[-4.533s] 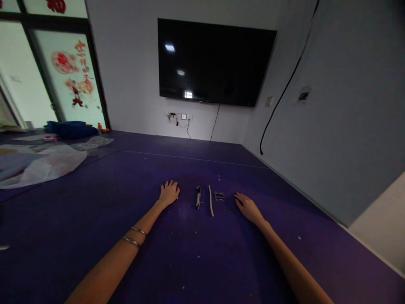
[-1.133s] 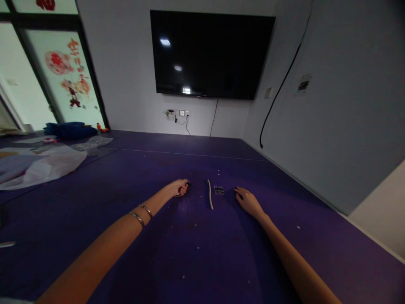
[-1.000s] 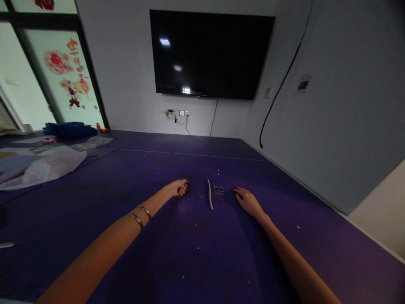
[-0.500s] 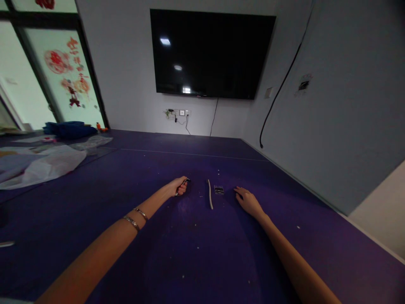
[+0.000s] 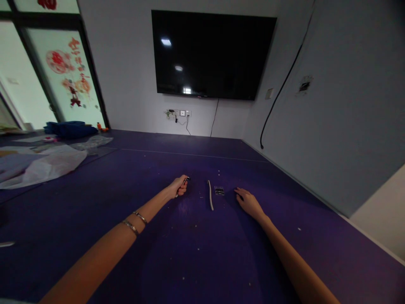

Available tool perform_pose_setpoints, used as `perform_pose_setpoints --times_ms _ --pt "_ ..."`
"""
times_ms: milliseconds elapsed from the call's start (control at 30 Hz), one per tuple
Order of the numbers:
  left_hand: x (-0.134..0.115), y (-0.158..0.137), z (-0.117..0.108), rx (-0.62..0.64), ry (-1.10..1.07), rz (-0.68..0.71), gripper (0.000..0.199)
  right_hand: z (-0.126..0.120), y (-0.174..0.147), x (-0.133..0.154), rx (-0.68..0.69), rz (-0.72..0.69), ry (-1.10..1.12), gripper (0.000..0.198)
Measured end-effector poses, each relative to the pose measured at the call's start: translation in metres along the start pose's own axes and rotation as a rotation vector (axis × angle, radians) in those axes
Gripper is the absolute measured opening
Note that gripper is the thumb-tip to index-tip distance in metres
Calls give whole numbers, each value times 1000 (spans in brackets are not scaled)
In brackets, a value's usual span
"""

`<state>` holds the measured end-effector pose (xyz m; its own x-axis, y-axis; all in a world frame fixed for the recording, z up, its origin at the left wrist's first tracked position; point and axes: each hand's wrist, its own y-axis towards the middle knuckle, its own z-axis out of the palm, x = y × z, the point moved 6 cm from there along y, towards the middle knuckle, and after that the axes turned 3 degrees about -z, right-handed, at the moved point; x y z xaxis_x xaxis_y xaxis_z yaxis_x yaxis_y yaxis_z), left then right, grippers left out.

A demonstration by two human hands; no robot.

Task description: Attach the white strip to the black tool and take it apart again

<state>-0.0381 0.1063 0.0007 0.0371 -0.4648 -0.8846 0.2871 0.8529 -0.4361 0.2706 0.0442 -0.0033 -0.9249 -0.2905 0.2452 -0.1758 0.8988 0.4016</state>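
My left hand is closed round a slim hand tool with a dark, partly shiny tip; the fingers hide most of it, so its exact kind does not show. To the right of that hand, a short white cable piece with a dark upper end lies on the purple surface. Beside the cable is a small clear-and-black flat piece. My right hand rests palm down on the surface, fingers stretched out and holding nothing, just right of the flat piece.
Tiny white scraps dot the surface. At the left lie clear plastic sheeting and a dark blue cloth bundle. A television hangs on the far wall, and a black cable dangles at the right.
Almost nothing differs. The tool in my left hand is tilted very slightly differently, and the view has shifted a little; my right hand stays in place.
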Motion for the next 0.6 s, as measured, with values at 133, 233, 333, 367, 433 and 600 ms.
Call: perform_pose_setpoints --times_ms 133,233,333,367,433,600 --pt "-9 -9 7 25 -17 149 33 -1 0 2 1 -7 -12 40" --pt "-10 -15 13 52 -46 201 35 0 0 1 4 -16 -22 40" --pt "-11 -18 15 49 -65 266 36 2 0 -1 1 -7 -14 39" --pt "-10 -18 16 37 -61 289 37 2 1 -2 1 -5 -11 39" --pt "-9 -17 15 2 -44 329 38 3 1 -2 1 -10 -7 39" --pt "-8 -21 20 -47 21 432 40 4 1 -7 -10 -6 23 38"
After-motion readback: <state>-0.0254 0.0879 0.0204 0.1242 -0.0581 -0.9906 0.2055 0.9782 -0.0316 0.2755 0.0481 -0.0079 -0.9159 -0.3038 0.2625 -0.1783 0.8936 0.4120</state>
